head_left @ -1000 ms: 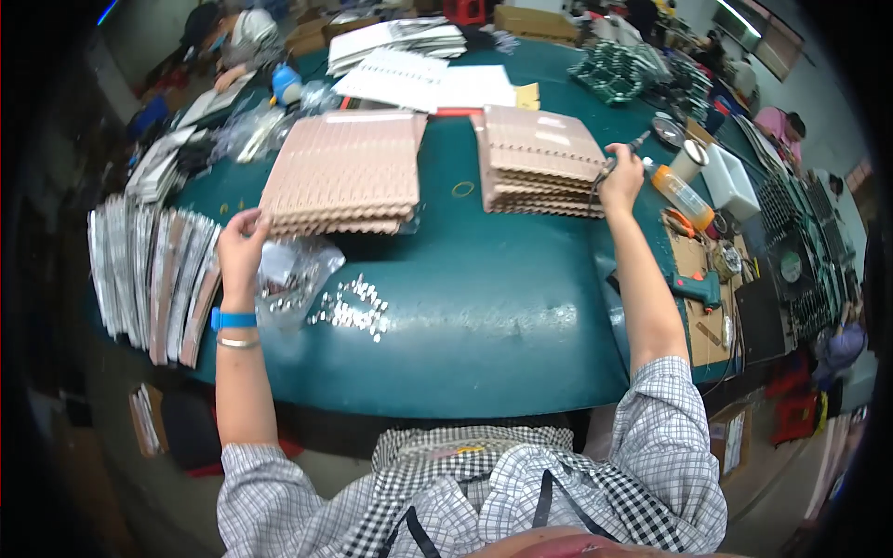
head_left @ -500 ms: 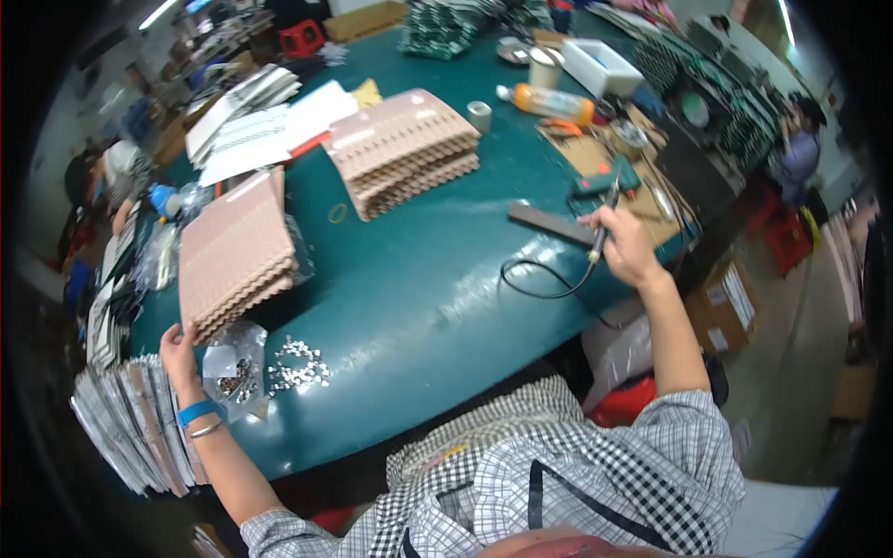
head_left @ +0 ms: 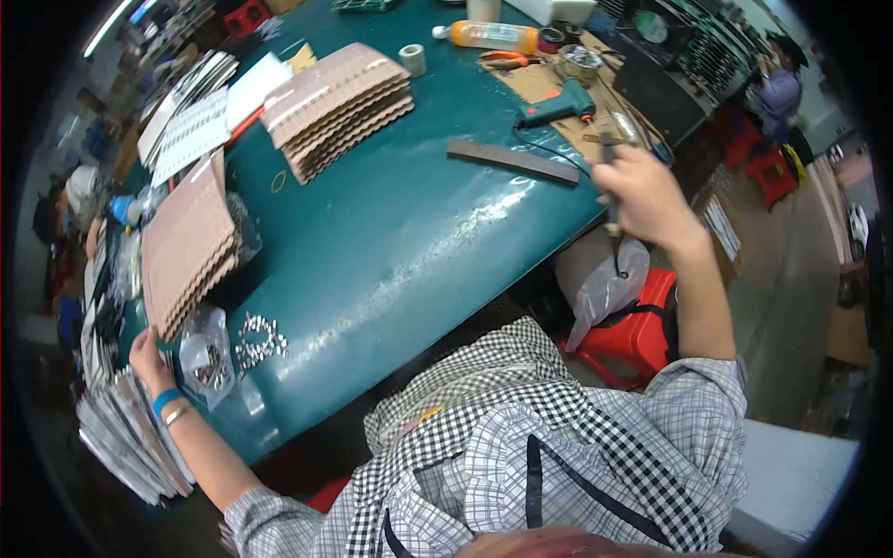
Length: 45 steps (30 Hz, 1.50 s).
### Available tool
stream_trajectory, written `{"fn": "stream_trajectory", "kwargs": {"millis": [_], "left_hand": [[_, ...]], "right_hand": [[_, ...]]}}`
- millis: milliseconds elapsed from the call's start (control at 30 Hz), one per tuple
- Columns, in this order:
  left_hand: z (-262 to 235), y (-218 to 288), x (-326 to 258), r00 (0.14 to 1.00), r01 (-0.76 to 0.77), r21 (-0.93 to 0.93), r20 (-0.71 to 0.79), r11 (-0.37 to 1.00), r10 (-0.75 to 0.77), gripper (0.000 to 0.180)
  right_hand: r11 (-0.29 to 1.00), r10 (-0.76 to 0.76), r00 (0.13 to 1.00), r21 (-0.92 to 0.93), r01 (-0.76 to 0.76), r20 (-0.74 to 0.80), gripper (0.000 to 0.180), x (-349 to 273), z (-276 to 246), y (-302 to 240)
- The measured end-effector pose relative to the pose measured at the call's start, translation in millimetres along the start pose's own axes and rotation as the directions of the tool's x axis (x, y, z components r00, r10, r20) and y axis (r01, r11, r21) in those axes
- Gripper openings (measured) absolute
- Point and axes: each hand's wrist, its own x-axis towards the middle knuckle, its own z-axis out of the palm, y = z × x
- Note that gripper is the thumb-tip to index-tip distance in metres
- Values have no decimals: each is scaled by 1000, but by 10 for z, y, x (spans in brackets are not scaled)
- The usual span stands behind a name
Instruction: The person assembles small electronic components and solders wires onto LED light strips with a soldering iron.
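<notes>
My left hand (head_left: 149, 361) is at the near lower corner of a stack of pink sheets with scalloped edges (head_left: 189, 246), its fingertips closed on that corner. Beside it lies a clear plastic bag (head_left: 205, 349) with small metal pieces in it. A loose scatter of small shiny pieces (head_left: 261, 342) is on the green table. Off the table's right edge, my right hand (head_left: 648, 200) is wrapped round a dark-handled soldering iron (head_left: 611, 209), whose cord hangs below the fist. Its upper end is blurred. A dark flat bar (head_left: 512, 163) lies left of this hand.
A second scalloped pink stack (head_left: 339, 107) stands farther back, near a white tape roll (head_left: 412, 60). At the back right are a green glue gun (head_left: 556, 105), cardboard (head_left: 521, 84) and an orange bottle (head_left: 488, 36). A red stool (head_left: 642, 321) sits below the table edge.
The view has swung so the table things shift left and up. My right hand has turned and moved off the dark bar, past the table edge. My left hand stays at the pink stack's corner.
</notes>
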Motion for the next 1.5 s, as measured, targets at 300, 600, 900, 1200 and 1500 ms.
{"fn": "stream_trajectory", "kwargs": {"millis": [300, 600, 900, 1200, 1500], "left_hand": [[-88, 397, -405, 989, 100, -368, 136, 925, -53, 10], [117, 993, -756, 851, 500, -493, 124, 712, -511, 11], [70, 1005, -684, 862, 504, -394, 169, 769, -478, 14], [224, 1146, -717, 935, 346, -169, 141, 923, -325, 20], [241, 1165, -720, 950, 267, -58, 183, 962, -253, 19]], "right_hand": [[998, -47, 998, 48, 49, -46, 45, 392, 1160, 0], [996, 42, 995, -76, -35, 91, 58, 248, 1039, -171], [917, 62, 996, 391, -83, 67, 35, 975, 608, -916], [304, -12, 926, 884, -356, 377, 38, 2737, 1509, -2085], [201, 143, 871, 848, -490, 470, 25, 3470, 2015, -2628]]}}
